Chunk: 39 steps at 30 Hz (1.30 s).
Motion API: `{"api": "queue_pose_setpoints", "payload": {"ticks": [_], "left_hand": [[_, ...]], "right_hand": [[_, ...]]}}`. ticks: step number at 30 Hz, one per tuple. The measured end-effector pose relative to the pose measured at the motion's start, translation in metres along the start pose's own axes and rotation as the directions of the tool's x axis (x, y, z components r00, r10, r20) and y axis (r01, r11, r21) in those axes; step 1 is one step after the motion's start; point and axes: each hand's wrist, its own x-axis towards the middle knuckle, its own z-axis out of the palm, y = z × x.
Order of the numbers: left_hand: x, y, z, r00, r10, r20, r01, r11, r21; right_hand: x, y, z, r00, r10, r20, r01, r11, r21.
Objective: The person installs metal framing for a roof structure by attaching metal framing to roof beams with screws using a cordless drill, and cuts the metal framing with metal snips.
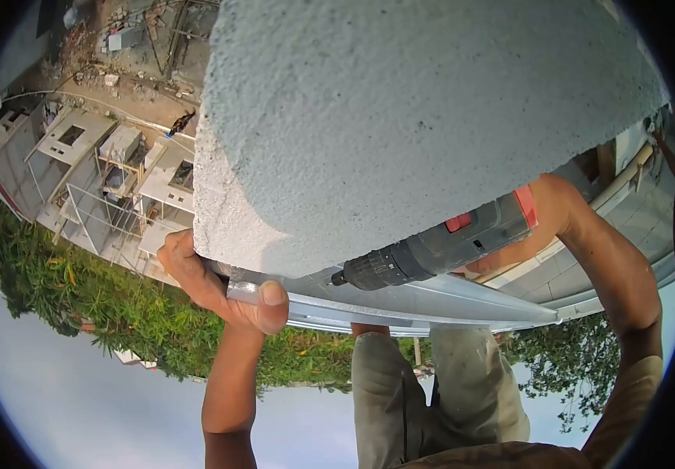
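Note:
A rough grey concrete block or panel (pixel 400 117) fills the upper middle of the view. At its lower left corner, my left hand (pixel 232 289) is closed around a small shiny metal piece (pixel 243 291), the thumb pressed on it. My right hand (pixel 521 234) holds a dark cordless drill with red parts (pixel 439 246) along the block's lower edge; the block and the drill hide part of the fingers. The drill's chuck points left, toward the metal piece, with a space between them. A long metal channel (pixel 431 301) runs just below the drill.
My legs in light trousers (pixel 462 383) are below the metal channel. Far down at the left are unfinished buildings (pixel 79 141) with rubble near them. Green trees (pixel 142 320) lie beyond. A curved block wall (pixel 587 266) stands at the right.

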Motion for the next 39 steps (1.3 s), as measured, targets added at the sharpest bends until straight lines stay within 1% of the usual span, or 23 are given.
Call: {"api": "queue_pose_setpoints", "payload": {"ticks": [2,5,6,8,12,14,17,20,21,23,24,26,27,29,30,32,33,35,36,38,39], "left_hand": [[-0.001,-0.001,0.000,1.000,-0.003,-0.006,0.002,1.000,-0.010],[-0.001,0.000,0.001,1.000,-0.005,-0.021,0.005,1.000,-0.021],[0.000,0.000,0.001,1.000,-0.005,-0.028,0.005,1.000,-0.025],[-0.001,0.001,0.000,1.000,-0.018,-0.002,0.018,1.000,-0.017],[-0.001,-0.001,0.000,1.000,-0.022,0.003,0.022,0.999,-0.034],[0.000,0.000,0.000,1.000,-0.017,0.006,0.017,0.999,-0.028],[0.000,0.001,0.002,1.000,-0.007,-0.022,0.006,1.000,-0.027],[-0.001,-0.002,0.002,1.000,-0.002,-0.017,0.001,1.000,-0.026],[-0.001,-0.001,0.002,1.000,-0.001,-0.016,0.000,1.000,-0.027],[0.001,0.001,0.001,1.000,-0.001,-0.010,0.001,1.000,-0.011],[0.001,0.002,0.001,1.000,0.000,-0.007,-0.001,1.000,-0.005],[-0.001,0.000,0.001,1.000,0.002,-0.007,-0.002,1.000,-0.015],[-0.001,-0.001,0.002,1.000,0.002,-0.009,-0.002,1.000,-0.020],[-0.001,0.000,0.000,1.000,0.007,0.003,-0.007,1.000,0.000],[0.000,0.000,0.000,1.000,0.011,0.008,-0.011,1.000,0.005],[-0.002,-0.002,0.001,1.000,0.021,-0.002,-0.021,1.000,-0.009],[-0.002,-0.002,0.001,1.000,0.020,-0.006,-0.020,1.000,-0.010],[-0.001,-0.003,0.001,0.999,0.040,-0.001,-0.040,0.999,-0.002],[-0.001,-0.004,0.000,0.999,0.042,0.001,-0.042,0.999,-0.002],[-0.003,-0.005,0.000,0.999,0.030,0.017,-0.029,0.999,-0.018],[-0.003,-0.007,0.000,0.999,0.033,0.015,-0.032,0.999,-0.014]], "right_hand": [[0.001,0.000,-0.001,1.000,-0.008,0.013,0.008,1.000,0.016],[0.002,-0.013,-0.003,0.999,-0.043,-0.001,0.042,0.995,-0.085],[0.002,-0.018,-0.003,0.993,-0.120,-0.003,0.119,0.992,-0.041],[0.000,-0.019,-0.002,0.981,-0.192,-0.009,0.192,0.981,0.004],[-0.001,-0.012,0.005,0.977,-0.194,-0.087,0.184,0.977,-0.112],[0.000,-0.003,0.007,0.975,-0.193,-0.109,0.177,0.975,-0.137],[0.002,0.002,0.007,0.968,-0.239,-0.080,0.236,0.971,-0.050],[0.001,-0.005,0.010,0.970,-0.222,-0.094,0.212,0.971,-0.107],[0.003,-0.007,0.011,0.963,-0.243,-0.117,0.223,0.962,-0.159],[0.004,0.000,0.009,0.955,-0.264,-0.137,0.233,0.951,-0.205],[0.007,0.007,0.004,0.976,-0.199,-0.091,0.174,0.958,-0.227],[0.003,0.012,-0.004,0.990,-0.134,-0.048,0.117,0.959,-0.256],[0.002,-0.004,-0.006,0.989,-0.139,-0.056,0.124,0.968,-0.219],[0.006,-0.014,-0.002,0.987,-0.146,-0.063,0.133,0.975,-0.176],[0.009,-0.011,0.001,0.974,-0.225,-0.014,0.218,0.957,-0.193],[0.011,-0.007,0.002,0.954,-0.297,0.043,0.299,0.932,-0.206],[0.012,-0.006,-0.001,0.970,-0.236,0.056,0.242,0.930,-0.276],[0.015,-0.005,0.000,0.982,-0.175,0.063,0.186,0.921,-0.342],[0.018,-0.004,0.003,0.977,-0.210,0.037,0.212,0.935,-0.285],[0.019,-0.010,0.007,0.969,-0.247,0.015,0.244,0.943,-0.227],[0.017,-0.017,0.007,0.974,-0.225,-0.009,0.210,0.924,-0.318]]}}
